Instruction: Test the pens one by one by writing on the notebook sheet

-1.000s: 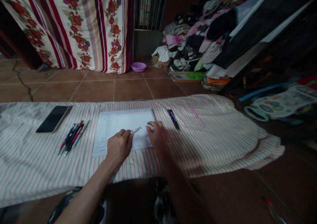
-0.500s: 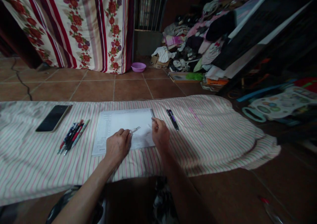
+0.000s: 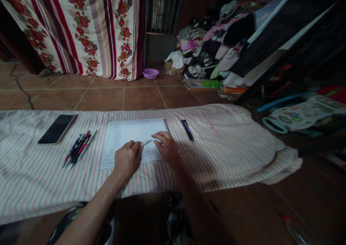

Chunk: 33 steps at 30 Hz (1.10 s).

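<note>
A white spiral notebook (image 3: 127, 134) lies open on a pink-striped cloth (image 3: 229, 147) spread over the floor. My left hand (image 3: 124, 159) rests on its lower edge, fingers closed round a clear pen (image 3: 146, 142) that points right. My right hand (image 3: 167, 148) lies on the notebook's lower right corner, its fingertips meeting the pen's tip. Whether the right fingers grip the pen or only touch it is unclear.
A black phone (image 3: 56, 128) and a bunch of several pens (image 3: 79, 148) lie left of the notebook. Two dark pens (image 3: 187, 130) and a pink pen (image 3: 211, 126) lie to the right. Beyond are tiled floor, a purple bowl (image 3: 150, 73), a clothes heap (image 3: 216, 46) and a floral curtain (image 3: 81, 28).
My right hand lifted toward the notebook's spiral edge, then came back left and down to the pen tip. The left hand kept its hold on the pen.
</note>
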Motion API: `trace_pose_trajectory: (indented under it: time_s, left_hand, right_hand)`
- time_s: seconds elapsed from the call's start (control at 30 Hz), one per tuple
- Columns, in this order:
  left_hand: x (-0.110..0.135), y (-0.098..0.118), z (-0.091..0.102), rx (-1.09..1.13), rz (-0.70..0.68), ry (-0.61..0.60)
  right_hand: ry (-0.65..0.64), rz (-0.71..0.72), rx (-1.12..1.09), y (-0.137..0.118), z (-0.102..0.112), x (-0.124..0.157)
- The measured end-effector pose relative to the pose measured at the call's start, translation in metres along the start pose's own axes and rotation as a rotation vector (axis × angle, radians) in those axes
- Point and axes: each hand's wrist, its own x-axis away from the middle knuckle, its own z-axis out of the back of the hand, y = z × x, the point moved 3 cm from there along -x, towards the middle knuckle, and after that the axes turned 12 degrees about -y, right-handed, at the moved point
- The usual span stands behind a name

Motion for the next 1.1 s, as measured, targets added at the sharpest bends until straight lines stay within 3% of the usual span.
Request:
trace_pose_trajectory:
  time_s: [0.23,1.1]
  left_hand:
    - [-0.0001,-0.0006,0.0007,-0.003,-0.010,-0.005]
    - [0.0032,-0.0051,0.0029,0.000,0.008,-0.036]
  right_hand:
    - [-0.004,0.059,0.034,-0.0077,0.0003,0.0001]
    - [0.024,0.006,-0.012,0.0010,-0.0039,-0.0026]
